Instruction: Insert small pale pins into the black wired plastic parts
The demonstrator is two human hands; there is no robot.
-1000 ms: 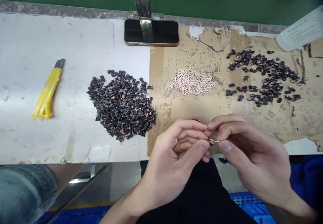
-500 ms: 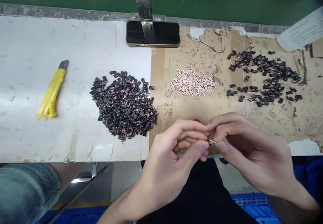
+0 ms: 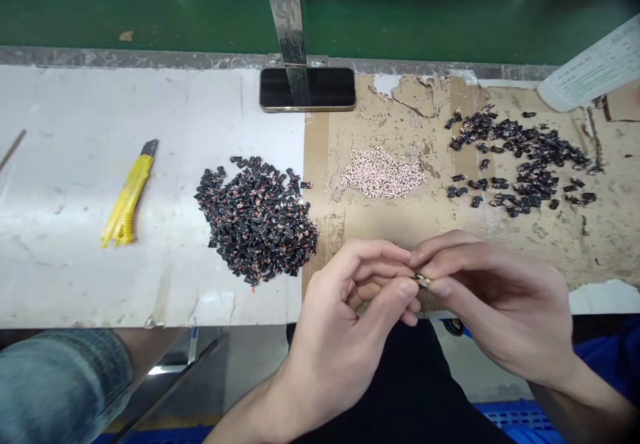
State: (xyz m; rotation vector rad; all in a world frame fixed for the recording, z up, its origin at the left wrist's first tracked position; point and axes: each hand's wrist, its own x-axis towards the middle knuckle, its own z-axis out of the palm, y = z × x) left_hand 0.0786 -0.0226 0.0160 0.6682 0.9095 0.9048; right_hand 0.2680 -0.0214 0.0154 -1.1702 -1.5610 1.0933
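My left hand (image 3: pixel 355 304) and my right hand (image 3: pixel 495 297) meet above the front edge of the brown cardboard (image 3: pixel 380 231). Between their fingertips they pinch a tiny dark piece with a pale end (image 3: pixel 423 281), too small to identify. Just behind my hands lies a mound of pale pink bits (image 3: pixel 383 174). To its left is a larger heap of black pieces with coppery ends (image 3: pixel 257 224). A looser spread of black pieces (image 3: pixel 525 157) lies to the right.
A yellow utility knife (image 3: pixel 127 194) lies on the white bench surface (image 3: pixel 75 131). A phone (image 3: pixel 307 89) stands in a metal holder at the back, below a green wall. White paper (image 3: pixel 593 71) sits back right. A denim-clad limb (image 3: pixel 60 391) shows lower left, a blue crate (image 3: pixel 520 421) below.
The view has tilted, so the bench sits lower in the frame. Both hands still pinch the small piece, and the red item earlier visible behind my fingers no longer shows.
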